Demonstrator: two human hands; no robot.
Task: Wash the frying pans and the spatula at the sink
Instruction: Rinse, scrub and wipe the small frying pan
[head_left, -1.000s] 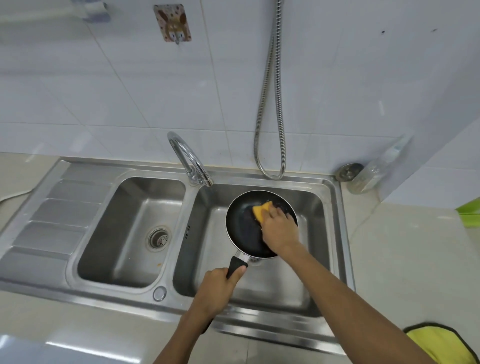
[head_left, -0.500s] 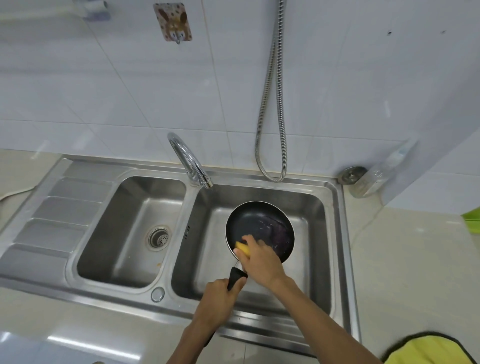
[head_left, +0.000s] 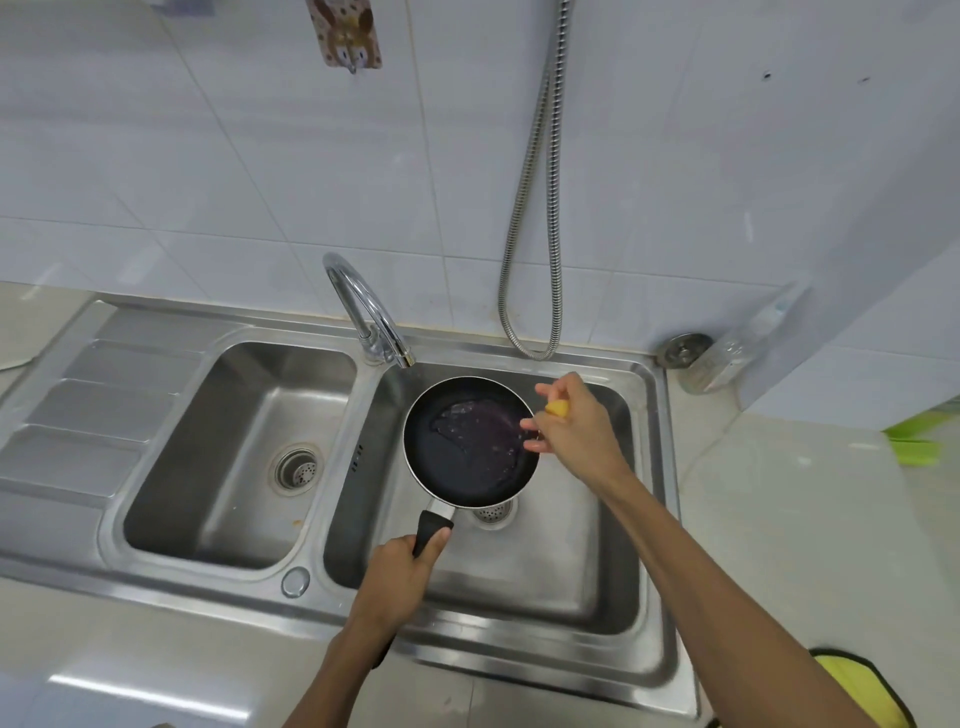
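I watched the double sink (head_left: 670, 467), brushed stainless steel with two rounded rectangular bowls. The bowl off to the left of the person's left hand (head_left: 402, 577) held a round perforated strainer (head_left: 297, 469) in its drain. The bowl below both hands held the frying pan (head_left: 467, 441), which was round and black inside with a pale metal rim. A wet, bubbly film pooled across its far half.

The left hand was wrapped round the pan's black handle (head_left: 428, 535), thumb on top, so the pan sat just ahead of it. The pan partly covered a second strainer (head_left: 493, 514).

The right hand (head_left: 576, 426) was at the pan's right rim, pinching a yellow sponge (head_left: 557, 408) of which only a corner showed. I could not tell whether its lower fingertips touched the rim.

Beyond the pan a curved chrome tap (head_left: 363, 306) ended near the far-left rim. A ribbed metal hose (head_left: 535, 208) looped down glossy white tiles beyond the right hand. On the pale worktop (head_left: 805, 519), a clear bottle (head_left: 737, 348) lay to that hand's right. A dark-edged yellow cloth (head_left: 857, 691) lay beside the right forearm.
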